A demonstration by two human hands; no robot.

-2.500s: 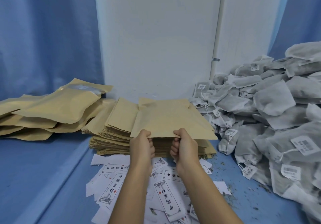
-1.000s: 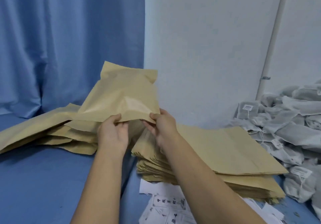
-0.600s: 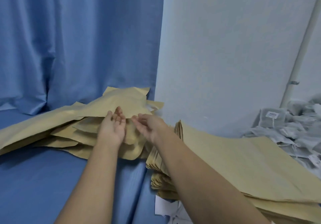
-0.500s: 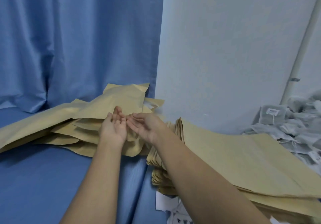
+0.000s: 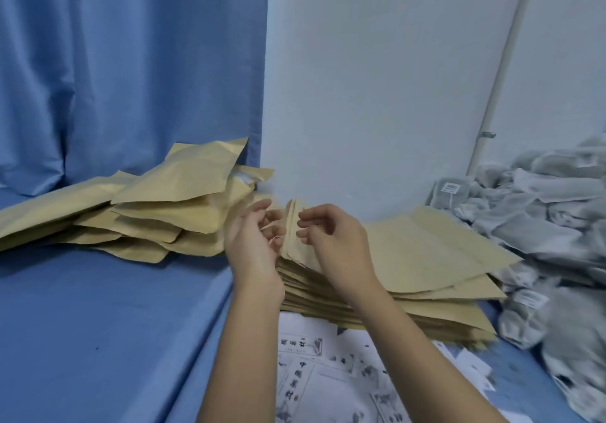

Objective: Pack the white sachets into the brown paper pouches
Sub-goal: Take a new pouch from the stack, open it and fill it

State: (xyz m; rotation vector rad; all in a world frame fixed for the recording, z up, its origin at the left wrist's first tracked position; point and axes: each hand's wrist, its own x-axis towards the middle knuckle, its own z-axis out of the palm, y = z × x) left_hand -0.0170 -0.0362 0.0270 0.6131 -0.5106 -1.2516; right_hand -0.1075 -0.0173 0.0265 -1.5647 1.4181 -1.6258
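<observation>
Head view: the only camera, looking down over both forearms at a blue cloth surface (image 5: 98, 324) set against a white wall (image 5: 360, 78).
Left hand (image 5: 252, 245): palm turned toward the other hand, fingers loosely curled and spread, gripping nothing. It sits just beside the raised corner of the flat pouch stack (image 5: 426, 258).
Right hand (image 5: 331, 239): fingers bent, their tips right at that upturned edge. Whether they have pinched a pouch cannot be told.
Why the hands meet there: the lifted corner is likely the easiest place to peel a single pouch off the stack, one hand steadying while the other separates.
Flat pouch stack: empty brown pouches piled directly ahead, within reach of both hands.
Filled pouches (image 5: 164, 212): puffy brown ones heaped at the left against the blue curtain (image 5: 131, 61), apart from the empties, apparently so that finished work stays out of the way.
White sachets (image 5: 541, 219): a loose mound at the right, touching the stack's far edge, on the right hand's side.
Printed slips (image 5: 328, 373): scattered under the forearms, in front of the stack.
Step judged: taking the next empty pouch, with no sachet in hand yet.
</observation>
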